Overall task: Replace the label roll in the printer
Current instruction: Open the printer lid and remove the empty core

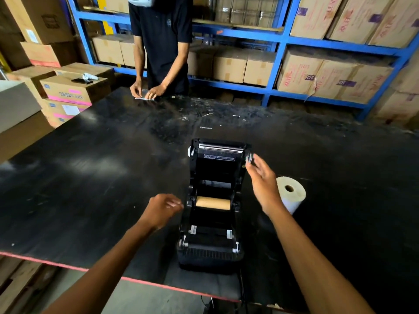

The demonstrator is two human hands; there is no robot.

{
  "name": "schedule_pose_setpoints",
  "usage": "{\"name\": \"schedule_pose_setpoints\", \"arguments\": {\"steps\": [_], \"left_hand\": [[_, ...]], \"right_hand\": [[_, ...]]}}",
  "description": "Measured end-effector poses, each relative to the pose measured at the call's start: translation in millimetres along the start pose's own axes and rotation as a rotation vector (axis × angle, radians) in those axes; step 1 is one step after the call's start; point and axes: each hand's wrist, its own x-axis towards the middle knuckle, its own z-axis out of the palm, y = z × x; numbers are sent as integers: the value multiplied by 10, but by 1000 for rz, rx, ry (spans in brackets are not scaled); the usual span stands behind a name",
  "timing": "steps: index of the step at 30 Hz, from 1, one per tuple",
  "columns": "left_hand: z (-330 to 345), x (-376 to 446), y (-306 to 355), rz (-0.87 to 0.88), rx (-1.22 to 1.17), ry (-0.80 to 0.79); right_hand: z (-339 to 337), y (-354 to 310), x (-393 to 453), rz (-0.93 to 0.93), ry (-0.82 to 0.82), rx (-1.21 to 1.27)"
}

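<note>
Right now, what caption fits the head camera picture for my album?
Open label printer holding a bare cardboard core; left hand and right hand hover empty; fresh roll waits beside.

- Black printer, between the two hands' fingers, holding a brown cardboard core.
- White label roll, right of the right fingers.
- Black scuffed desk, red-edged.
- Blue shelving, tan boxes.
</note>
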Motion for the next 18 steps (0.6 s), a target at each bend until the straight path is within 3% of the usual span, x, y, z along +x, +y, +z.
{"name": "schedule_pose_setpoints", "arguments": {"steps": [3,5,7,12,18], "left_hand": [[184,132,78,22,123,-2],[355,180,105,23,271,-65],[481,179,125,8,370,-63],[456,178,228,57,206,83],[324,16,733,215,-262,178]], "right_hand": [[86,417,-211,49,65,-290],[152,674,-391,91,-67,-627],[221,810,-531,93,-170,-772],[312,745,-555,20,-84,-636],[149,516,-619,-25,160,-154]]}}
